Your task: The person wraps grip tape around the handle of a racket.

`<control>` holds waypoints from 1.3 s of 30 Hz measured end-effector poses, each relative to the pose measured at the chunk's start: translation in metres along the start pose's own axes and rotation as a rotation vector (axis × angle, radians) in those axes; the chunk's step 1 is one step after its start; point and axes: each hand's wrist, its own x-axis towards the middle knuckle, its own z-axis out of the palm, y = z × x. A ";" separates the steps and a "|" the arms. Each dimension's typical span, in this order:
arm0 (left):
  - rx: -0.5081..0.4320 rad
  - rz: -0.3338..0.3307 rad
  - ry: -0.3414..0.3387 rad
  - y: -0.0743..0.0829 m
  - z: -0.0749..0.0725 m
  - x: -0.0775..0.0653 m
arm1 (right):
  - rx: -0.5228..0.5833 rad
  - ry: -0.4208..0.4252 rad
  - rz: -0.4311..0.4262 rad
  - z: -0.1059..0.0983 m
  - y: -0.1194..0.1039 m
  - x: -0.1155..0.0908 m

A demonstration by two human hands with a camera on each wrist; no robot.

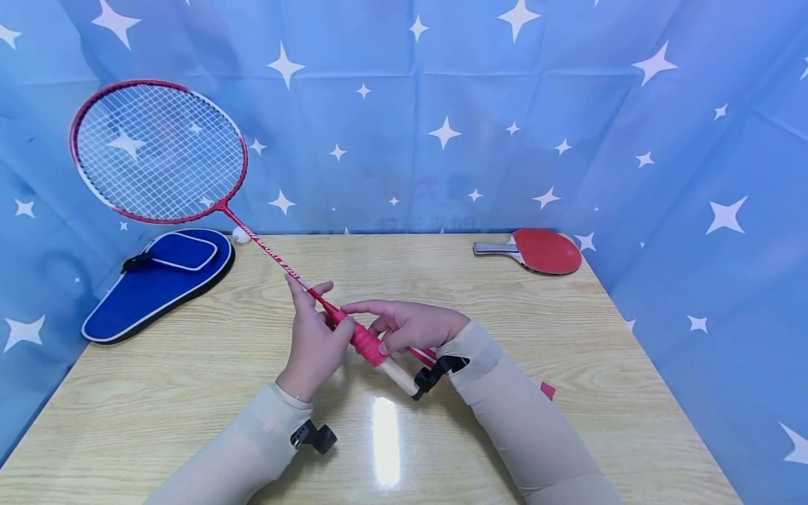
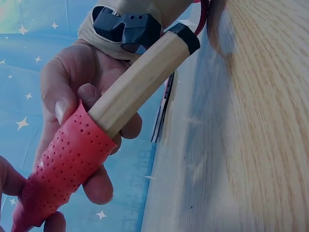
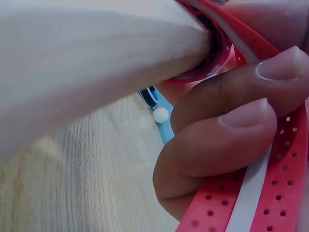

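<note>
Left hand point(image 1: 313, 341) grips the badminton racket point(image 1: 189, 175) at the handle top, held above the desk point(image 1: 568, 337). Right hand point(image 1: 410, 326) pinches red perforated grip tape point(image 2: 67, 164), partly wound on the wooden handle point(image 2: 137, 79). Blue cover point(image 1: 158, 277) far left; table tennis paddle point(image 1: 536, 250) far right.

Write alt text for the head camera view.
Two hands wrap red grip tape around the wooden handle of a red badminton racket: the left hand grips it near the shaft, and the right hand pinches the tape. On the wooden table lie a blue racket cover and a red table-tennis paddle.
</note>
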 end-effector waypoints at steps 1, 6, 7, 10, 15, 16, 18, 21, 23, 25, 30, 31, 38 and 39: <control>-0.004 -0.003 0.001 0.000 0.000 0.000 | -0.003 0.001 0.000 0.000 0.000 0.000; -0.001 -0.009 0.001 -0.001 -0.001 0.000 | -0.038 0.011 -0.005 0.000 0.001 0.002; 0.003 -0.008 0.003 -0.001 -0.001 0.001 | -0.046 0.014 -0.007 0.000 0.001 0.002; 0.014 -0.006 0.001 -0.001 -0.001 0.001 | -0.062 0.029 -0.012 0.000 0.001 0.001; 0.012 0.001 -0.004 0.000 -0.002 0.002 | -0.053 0.030 -0.013 -0.001 0.002 0.001; 0.011 0.002 -0.003 0.000 -0.002 0.002 | -0.041 0.023 -0.010 -0.001 0.002 0.001; 0.009 0.002 -0.003 0.000 -0.002 0.002 | -0.018 0.010 -0.005 -0.001 0.002 0.001; -0.001 -0.003 -0.002 -0.001 -0.002 0.002 | 0.009 0.000 0.001 -0.002 0.001 0.001; -0.011 -0.004 -0.001 0.000 -0.002 0.002 | 0.016 0.001 0.005 -0.002 0.000 0.001; -0.019 -0.003 -0.001 0.000 -0.002 0.002 | 0.009 0.006 0.007 -0.001 0.000 0.001; -0.030 -0.012 -0.010 0.002 -0.003 0.001 | -0.031 0.039 0.015 0.000 0.000 0.001; -0.026 -0.015 -0.011 0.002 -0.003 0.001 | -0.038 0.046 0.017 0.000 0.000 0.001; 0.027 -0.011 -0.003 0.001 -0.003 0.001 | -0.046 0.053 0.020 0.000 0.001 0.001; 0.028 -0.008 -0.003 0.001 -0.003 0.001 | -0.044 0.051 0.019 0.000 0.001 0.001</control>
